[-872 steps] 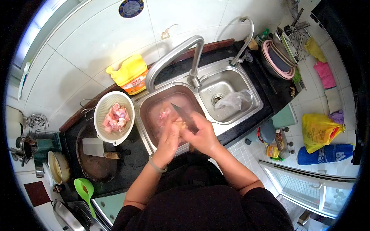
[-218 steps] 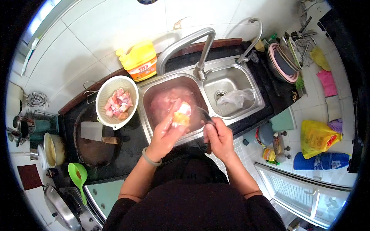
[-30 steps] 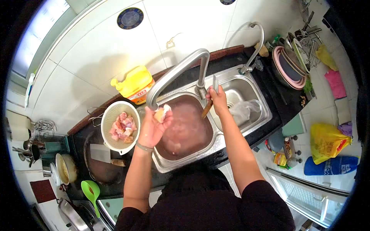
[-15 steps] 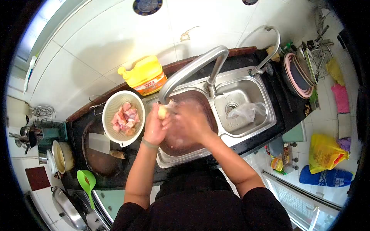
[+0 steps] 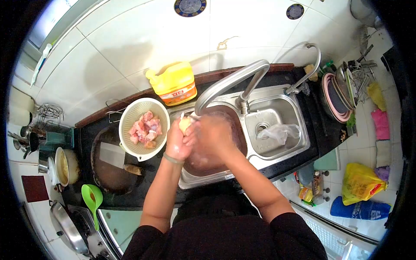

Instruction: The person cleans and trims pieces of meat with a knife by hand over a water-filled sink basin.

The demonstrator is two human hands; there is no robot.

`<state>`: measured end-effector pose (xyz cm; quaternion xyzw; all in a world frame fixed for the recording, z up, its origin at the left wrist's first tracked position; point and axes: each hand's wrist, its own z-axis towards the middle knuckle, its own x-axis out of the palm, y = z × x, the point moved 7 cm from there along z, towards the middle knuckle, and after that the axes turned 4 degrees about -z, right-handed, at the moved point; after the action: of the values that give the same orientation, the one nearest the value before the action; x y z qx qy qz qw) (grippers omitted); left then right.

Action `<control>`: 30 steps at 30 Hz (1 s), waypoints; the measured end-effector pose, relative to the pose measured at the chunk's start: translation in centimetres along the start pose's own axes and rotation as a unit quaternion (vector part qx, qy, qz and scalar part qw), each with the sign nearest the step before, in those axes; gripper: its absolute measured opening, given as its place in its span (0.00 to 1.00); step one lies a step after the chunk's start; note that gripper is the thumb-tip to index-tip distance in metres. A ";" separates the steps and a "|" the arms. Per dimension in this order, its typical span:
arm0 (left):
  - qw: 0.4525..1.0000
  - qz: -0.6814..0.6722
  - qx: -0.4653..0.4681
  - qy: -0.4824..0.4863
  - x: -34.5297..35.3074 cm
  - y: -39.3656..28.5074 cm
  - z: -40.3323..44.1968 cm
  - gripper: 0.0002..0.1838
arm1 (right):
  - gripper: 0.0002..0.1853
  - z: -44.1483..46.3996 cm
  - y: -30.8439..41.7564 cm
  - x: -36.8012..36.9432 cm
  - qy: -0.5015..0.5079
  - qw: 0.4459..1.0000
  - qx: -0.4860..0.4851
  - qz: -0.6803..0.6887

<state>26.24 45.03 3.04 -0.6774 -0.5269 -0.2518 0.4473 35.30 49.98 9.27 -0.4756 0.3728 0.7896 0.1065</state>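
My left hand [image 5: 177, 141] is closed around a pale yellow piece of raw meat [image 5: 185, 125], probably with skin on, above the left sink basin [image 5: 184, 182]. Close beside it, my right hand [image 5: 216, 135] is smeared by motion, so its fingers cannot be made out. Cloudy reddish water [image 5: 201, 162] fills the basin under both hands. The curved faucet [image 5: 229, 82] reaches over that basin. To the left of my left hand stands a cream colander [image 5: 125, 130] with pink raw meat pieces [image 5: 145, 129] in it.
A cleaver [image 5: 112, 155] lies on a round dark board [image 5: 108, 180] left of the sink. Behind the colander stands a yellow jug [image 5: 175, 82]. The right basin [image 5: 268, 151] holds a clear plastic bag [image 5: 279, 133]. A green ladle [image 5: 92, 197] lies at the counter's front left.
The camera view has shifted, so the counter things appear slightly moved. My left hand keeps hold of the yellow meat piece, and my right hand stays blurred close to it.
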 end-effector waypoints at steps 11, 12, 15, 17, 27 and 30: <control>0.996 0.003 -0.041 0.075 1.0 1.4 -0.6 0.18 | 0.08 -0.5 -3.9 0.9 0.013 0.998 0.065 0.023; 0.997 0.000 -0.036 0.072 1.1 1.4 -0.3 0.18 | 0.08 -0.9 -5.6 0.8 -0.001 0.993 0.110 0.036; 0.991 0.101 0.090 0.001 1.5 -0.1 0.0 0.17 | 0.11 -3.1 -10.6 -0.3 -0.118 0.956 0.201 0.178; 0.976 0.169 0.107 0.083 2.5 -0.3 1.6 0.14 | 0.07 -5.9 -16.6 2.6 -0.088 0.845 0.365 0.381; 0.980 0.191 0.031 -0.037 -1.5 1.5 1.8 0.19 | 0.07 -6.5 -25.0 4.8 -0.219 0.745 0.368 0.511; 0.965 0.223 0.131 -0.038 -3.5 -1.6 0.2 0.26 | 0.06 -5.5 -27.0 6.1 -0.228 0.725 0.367 0.536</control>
<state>23.58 43.55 0.67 -0.7226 -0.4072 -0.0483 0.5565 49.98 63.94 -10.44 0.0743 0.7908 0.6014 -0.0861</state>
